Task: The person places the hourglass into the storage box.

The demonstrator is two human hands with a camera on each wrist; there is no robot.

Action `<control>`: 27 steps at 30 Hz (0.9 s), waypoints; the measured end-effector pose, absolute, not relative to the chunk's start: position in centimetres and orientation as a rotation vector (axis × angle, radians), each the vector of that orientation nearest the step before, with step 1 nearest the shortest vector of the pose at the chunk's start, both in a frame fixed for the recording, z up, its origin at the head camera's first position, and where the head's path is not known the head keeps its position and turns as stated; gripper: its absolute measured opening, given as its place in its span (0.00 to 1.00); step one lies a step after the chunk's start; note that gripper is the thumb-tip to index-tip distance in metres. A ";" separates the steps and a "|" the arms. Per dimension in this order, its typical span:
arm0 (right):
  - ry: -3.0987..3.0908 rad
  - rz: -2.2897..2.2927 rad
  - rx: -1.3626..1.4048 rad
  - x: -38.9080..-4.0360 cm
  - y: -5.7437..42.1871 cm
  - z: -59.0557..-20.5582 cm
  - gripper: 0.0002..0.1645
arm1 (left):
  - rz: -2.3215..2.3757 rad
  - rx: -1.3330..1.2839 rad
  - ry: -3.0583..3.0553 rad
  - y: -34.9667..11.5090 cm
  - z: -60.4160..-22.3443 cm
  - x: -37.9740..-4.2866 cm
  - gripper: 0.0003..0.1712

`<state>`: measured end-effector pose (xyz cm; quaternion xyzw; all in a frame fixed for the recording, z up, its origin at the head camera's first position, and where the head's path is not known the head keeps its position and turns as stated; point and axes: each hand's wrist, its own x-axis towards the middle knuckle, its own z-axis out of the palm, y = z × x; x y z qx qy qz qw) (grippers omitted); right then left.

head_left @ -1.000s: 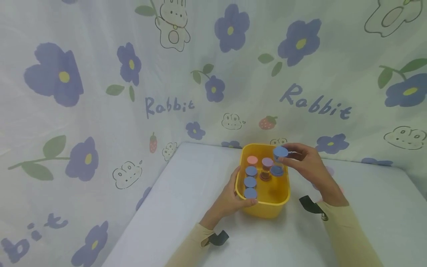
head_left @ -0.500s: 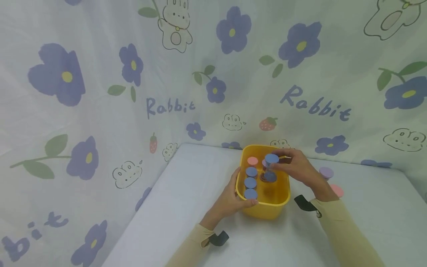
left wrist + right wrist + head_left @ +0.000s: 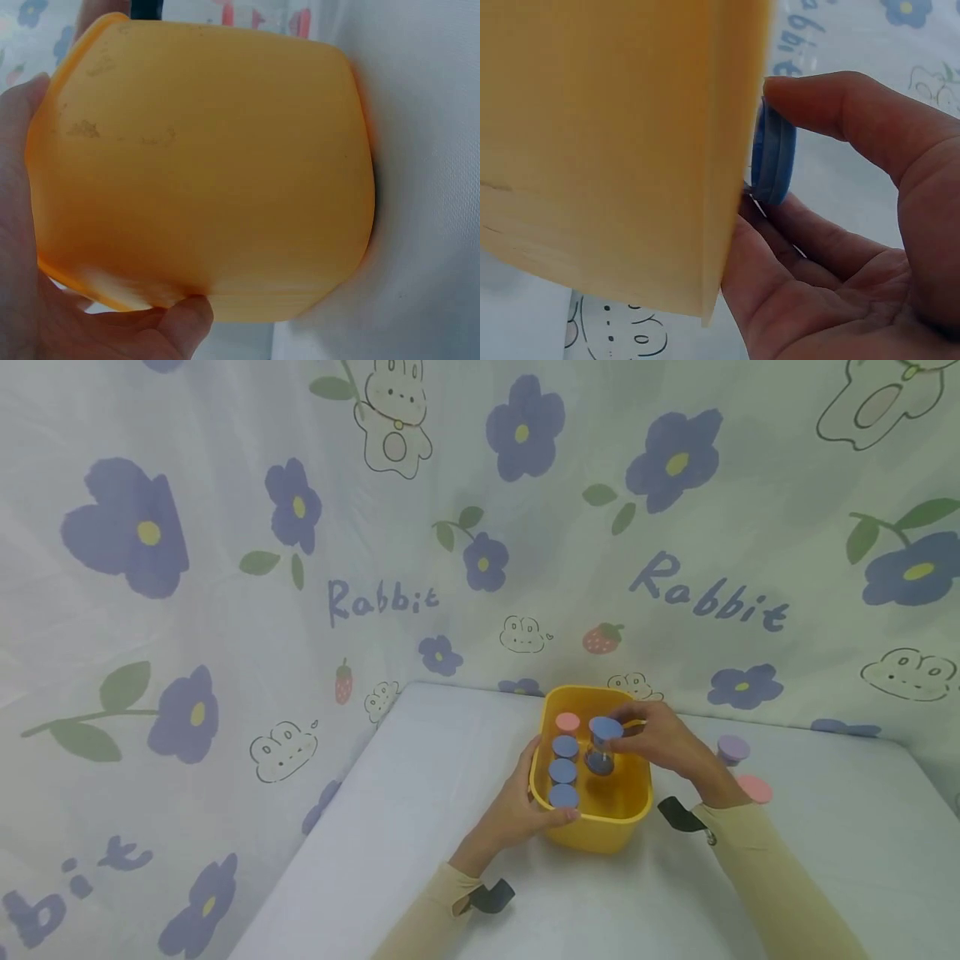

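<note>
A yellow plastic bin (image 3: 592,835) stands on the white table. My left hand (image 3: 513,806) grips its front left corner, thumb at the rim and fingers along the side; the left wrist view shows this hold against the bin wall (image 3: 202,165). Inside the bin, my right hand (image 3: 663,745) pinches a blue hourglass (image 3: 606,728) by its upper cap. In the right wrist view thumb and fingers hold the blue cap (image 3: 780,154) past the bin's edge. Several blue-capped hourglasses (image 3: 563,771) line the bin's left side, behind them a pink-capped one (image 3: 567,722).
To the right of the bin, a purple-capped hourglass (image 3: 733,748) and a pink-capped piece (image 3: 756,789) stand on the table, the pink one partly behind the right forearm. A curtain (image 3: 465,510) printed with flowers and rabbits hangs behind and to the left.
My right hand has carried the blue hourglass left and down into the bin. It now covers the purple-capped one seen there earlier. The left hand has kept its grip.
</note>
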<state>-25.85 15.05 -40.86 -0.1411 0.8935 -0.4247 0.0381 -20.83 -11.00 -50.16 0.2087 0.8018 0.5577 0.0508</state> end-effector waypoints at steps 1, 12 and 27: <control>2.748 -1.286 -0.429 -25.9 15.0 -40.9 0.33 | 1.697 0.638 2.443 -11.0 -50.2 -20.8 0.67; 2.796 -1.214 -0.460 -26.1 14.2 -41.3 0.32 | 1.688 0.655 2.445 -10.9 -50.0 -20.9 0.68; 2.837 -0.993 -0.361 -26.1 13.0 -41.4 0.24 | 1.680 0.599 2.454 -10.8 -50.0 -20.9 0.68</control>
